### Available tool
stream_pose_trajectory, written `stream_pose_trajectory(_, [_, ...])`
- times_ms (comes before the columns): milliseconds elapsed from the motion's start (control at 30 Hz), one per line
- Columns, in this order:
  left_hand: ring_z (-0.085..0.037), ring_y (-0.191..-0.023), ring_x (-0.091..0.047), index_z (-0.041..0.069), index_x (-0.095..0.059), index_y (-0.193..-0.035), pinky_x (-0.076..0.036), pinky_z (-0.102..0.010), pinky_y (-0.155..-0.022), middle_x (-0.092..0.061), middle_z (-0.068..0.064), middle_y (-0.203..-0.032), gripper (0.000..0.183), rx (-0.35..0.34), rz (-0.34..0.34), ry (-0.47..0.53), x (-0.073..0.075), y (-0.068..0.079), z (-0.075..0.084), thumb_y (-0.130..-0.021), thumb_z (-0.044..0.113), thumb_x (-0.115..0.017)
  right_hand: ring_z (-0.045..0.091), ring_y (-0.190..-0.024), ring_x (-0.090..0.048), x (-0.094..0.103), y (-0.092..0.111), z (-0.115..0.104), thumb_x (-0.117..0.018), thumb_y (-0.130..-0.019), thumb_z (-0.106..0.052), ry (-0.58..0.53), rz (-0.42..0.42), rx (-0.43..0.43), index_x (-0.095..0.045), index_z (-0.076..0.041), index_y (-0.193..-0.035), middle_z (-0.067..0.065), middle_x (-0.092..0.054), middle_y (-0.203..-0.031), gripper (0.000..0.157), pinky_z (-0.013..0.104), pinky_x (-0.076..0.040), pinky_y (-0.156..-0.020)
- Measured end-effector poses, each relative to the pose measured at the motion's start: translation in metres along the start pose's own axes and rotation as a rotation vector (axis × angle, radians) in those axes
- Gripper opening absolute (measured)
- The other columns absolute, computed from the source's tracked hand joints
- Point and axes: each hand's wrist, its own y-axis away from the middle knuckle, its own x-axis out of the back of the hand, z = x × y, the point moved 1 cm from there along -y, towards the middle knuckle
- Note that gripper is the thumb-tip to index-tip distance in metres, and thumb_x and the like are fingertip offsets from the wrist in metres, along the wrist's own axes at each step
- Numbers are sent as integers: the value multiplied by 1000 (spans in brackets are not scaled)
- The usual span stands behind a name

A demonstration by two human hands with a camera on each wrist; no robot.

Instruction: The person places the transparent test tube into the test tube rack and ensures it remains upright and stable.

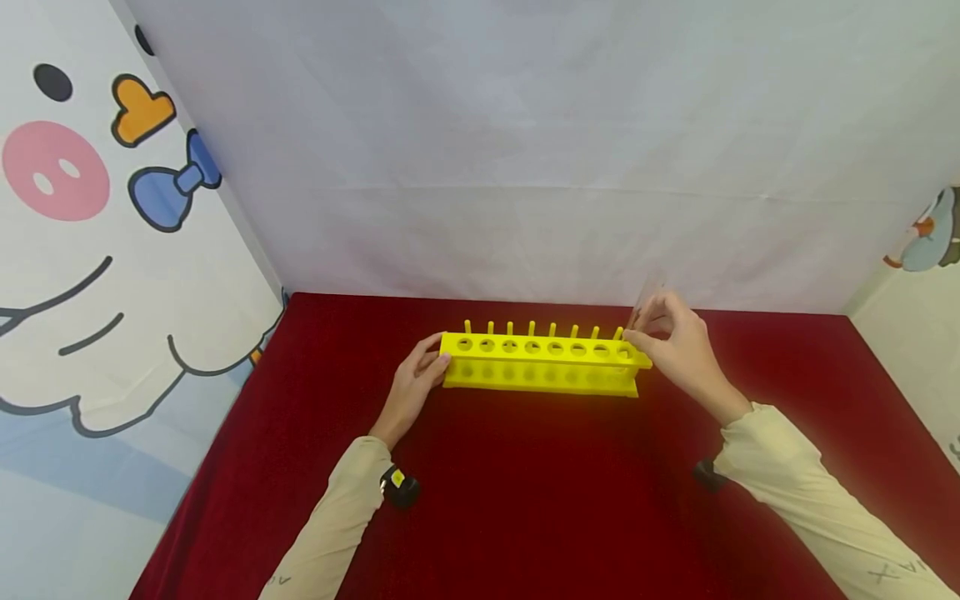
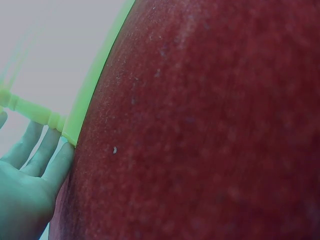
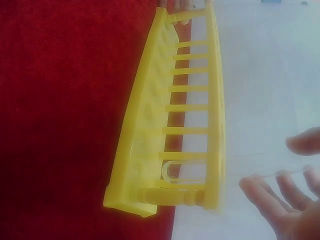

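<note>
A yellow test tube rack (image 1: 540, 377) stands on the red cloth, a row of round holes along its top plate and a row of pegs behind. My left hand (image 1: 415, 375) holds its left end; in the left wrist view the fingers (image 2: 56, 162) lie against the end post and base. At the right end, my right hand (image 1: 675, 337) pinches a clear test tube (image 1: 647, 298) that leans up and back. In the right wrist view, the rounded bottom of the test tube (image 3: 167, 171) shows between the rack's plates, past the top plate at its near end.
Red cloth (image 1: 555, 492) covers the table. A pale curtain (image 1: 525, 167) hangs right behind its back edge. A panel with cartoon figures (image 1: 90, 275) stands along the left side, and another printed panel (image 1: 926, 342) along the right.
</note>
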Motion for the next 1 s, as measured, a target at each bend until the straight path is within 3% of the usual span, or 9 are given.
stream_pose_trajectory(267, [-27, -110, -58, 20, -42, -142, -46, -43, -95, -58, -12, -125, 54, -41, 41, -20, 2, -14, -31, -95, 41, -56, 24, -87, -62, -2, -2, 4, -67, -89, -16, -6, -14, -29, -49, -4, -96, 9, -59, -97, 23, 28, -50, -65])
stream_pose_trajectory(567, [-30, -113, -56, 23, -41, -142, -44, -43, -97, -56, -14, -128, 49, -13, 33, -3, 1, -15, -29, -96, 35, -55, 24, -88, -62, -4, -3, 10, -66, -89, -16, -9, -27, -43, -50, -3, -95, 9, -59, -99, 22, 26, -50, -70])
stream_pose_trajectory(833, [-38, -117, -52, 9, -36, -145, -42, -47, -98, -53, -21, -130, 50, -7, 16, -31, -3, -4, -2, -99, 24, -51, 26, -87, -62, -6, -5, 14, -66, -89, -16, -11, -38, -53, -50, -2, -95, 10, -60, -97, 23, 24, -50, -68])
stream_pose_trajectory(1000, [-39, -116, -52, 10, -37, -144, -42, -48, -98, -54, -21, -129, 49, -6, 24, -30, -4, -4, 0, -99, 24, -51, 26, -85, -63, -6, -8, 16, -67, -88, -16, -19, -38, -43, -51, -1, -94, 10, -60, -95, 23, 25, -50, -66])
